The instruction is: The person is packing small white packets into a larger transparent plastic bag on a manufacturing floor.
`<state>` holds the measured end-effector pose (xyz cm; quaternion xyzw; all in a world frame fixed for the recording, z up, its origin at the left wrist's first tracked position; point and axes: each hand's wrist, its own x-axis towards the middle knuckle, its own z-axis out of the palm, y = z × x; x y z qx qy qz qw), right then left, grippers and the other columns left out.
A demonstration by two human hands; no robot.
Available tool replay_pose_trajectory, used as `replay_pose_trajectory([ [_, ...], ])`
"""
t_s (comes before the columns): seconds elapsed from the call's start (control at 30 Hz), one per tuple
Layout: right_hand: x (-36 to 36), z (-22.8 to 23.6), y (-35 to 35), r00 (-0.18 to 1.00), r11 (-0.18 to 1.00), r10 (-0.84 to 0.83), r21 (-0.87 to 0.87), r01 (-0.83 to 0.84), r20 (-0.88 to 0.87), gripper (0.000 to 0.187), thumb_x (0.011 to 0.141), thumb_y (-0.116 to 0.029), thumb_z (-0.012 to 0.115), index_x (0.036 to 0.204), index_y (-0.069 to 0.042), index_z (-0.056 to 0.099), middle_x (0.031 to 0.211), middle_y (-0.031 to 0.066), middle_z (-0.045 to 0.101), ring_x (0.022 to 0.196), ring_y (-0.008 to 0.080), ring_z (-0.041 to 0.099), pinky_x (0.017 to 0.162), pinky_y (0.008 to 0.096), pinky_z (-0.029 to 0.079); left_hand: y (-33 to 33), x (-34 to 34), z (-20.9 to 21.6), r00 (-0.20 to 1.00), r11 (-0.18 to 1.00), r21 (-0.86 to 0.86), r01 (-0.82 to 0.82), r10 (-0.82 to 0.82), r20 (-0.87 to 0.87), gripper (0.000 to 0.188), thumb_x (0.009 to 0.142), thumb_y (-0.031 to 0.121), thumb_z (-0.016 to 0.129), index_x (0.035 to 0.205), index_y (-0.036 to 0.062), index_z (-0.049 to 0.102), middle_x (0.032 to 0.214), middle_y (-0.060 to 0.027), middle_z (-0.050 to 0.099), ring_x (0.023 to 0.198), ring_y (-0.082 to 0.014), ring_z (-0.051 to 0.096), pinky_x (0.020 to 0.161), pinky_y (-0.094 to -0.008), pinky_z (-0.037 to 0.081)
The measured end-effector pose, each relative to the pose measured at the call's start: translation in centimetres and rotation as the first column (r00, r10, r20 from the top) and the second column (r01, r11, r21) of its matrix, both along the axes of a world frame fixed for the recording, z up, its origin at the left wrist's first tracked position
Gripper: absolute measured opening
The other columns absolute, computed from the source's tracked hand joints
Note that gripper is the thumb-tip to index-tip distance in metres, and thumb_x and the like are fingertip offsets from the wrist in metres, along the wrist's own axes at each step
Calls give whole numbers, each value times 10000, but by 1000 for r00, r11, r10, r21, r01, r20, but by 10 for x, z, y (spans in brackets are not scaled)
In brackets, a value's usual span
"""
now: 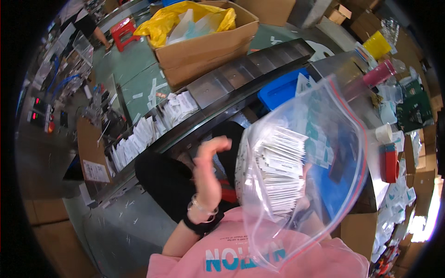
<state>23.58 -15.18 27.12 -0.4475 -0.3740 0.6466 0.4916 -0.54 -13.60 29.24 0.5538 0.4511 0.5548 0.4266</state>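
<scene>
Two bare hands are busy around one large clear plastic zip bag with a red strip along its mouth (353,115), which fills the centre right of the frame. Dozens of thin white paper packets in a dense, fanned stack (280,171) show through its film, left of the bag's middle.

From where I stand, the left hand (207,178), blurred, is raised just left of the bag at the frame's centre, fingers loosely curved and apart from the stack; a silvery bracelet (202,209) circles its wrist. The right hand (304,189) shows through the plastic beside the stack's right edge, and I cannot tell how firmly it grips. Both hands are well apart from each other, with the packets between them.

Left of centre, more white packets (139,139) stand in a row along a long grey metal conveyor (220,88) that slants up toward the upper right. Behind it, at upper centre, sits a brown cardboard box (206,62) lined with a yellow plastic bag (160,28). A red plastic stool (123,33) stands at upper left.
</scene>
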Motion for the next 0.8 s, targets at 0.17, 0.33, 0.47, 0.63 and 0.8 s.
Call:
replay_pose_trajectory([
  [0.17, -20, -7, 3, 994, 993, 111, -43, -111, -10, 846, 840, -677, 177, 1431, -74, 113, 1462, 131, 182, 1336, 250, 201, 1095, 383, 139, -25, 51, -100, 696, 831, -324, 453, -102, 710, 640, 958, 474, 129, 1413, 26, 155, 1481, -144, 113, 1371, -245, 98, 1101, -333, 61],
  [0.33, -27, -13, 5, 986, 983, 165, -80, -165, 4, 851, 837, -679, 176, 1431, -74, 110, 1463, 128, 177, 1337, 248, 198, 1096, 382, 137, -33, 69, -67, 926, 957, -169, 237, -170, 338, 614, 964, 443, 150, 1416, 27, 135, 1477, -162, 105, 1371, -288, 89, 1103, -342, 52],
  [0.47, -29, -16, 2, 980, 972, 200, -125, -197, 15, 854, 835, -682, 175, 1431, -74, 108, 1464, 127, 174, 1338, 247, 196, 1096, 381, 135, -25, 67, -68, 963, 967, -169, 193, -153, 223, 632, 959, 464, 175, 1416, 29, 139, 1479, -159, 93, 1372, -278, 86, 1102, -336, 65],
  [0.63, -28, -18, -2, 972, 958, 234, -178, -225, 34, 859, 832, -685, 175, 1431, -74, 105, 1466, 125, 169, 1339, 244, 192, 1097, 380, 133, -39, 68, -87, 943, 946, -296, 133, -28, 333, 625, 966, 441, 169, 1406, -2, 137, 1466, -184, 124, 1363, -278, 120, 1100, -331, 89],
  [0.8, -37, -20, 3, 961, 944, 275, -201, -262, 38, 863, 829, -687, 174, 1431, -73, 103, 1468, 122, 165, 1340, 242, 189, 1098, 379, 131, -44, 70, -68, 987, 948, -306, 86, -40, 154, 598, 970, 400, 196, 1397, -16, 152, 1452, -223, 128, 1361, -315, 119, 1096, -352, 90],
])
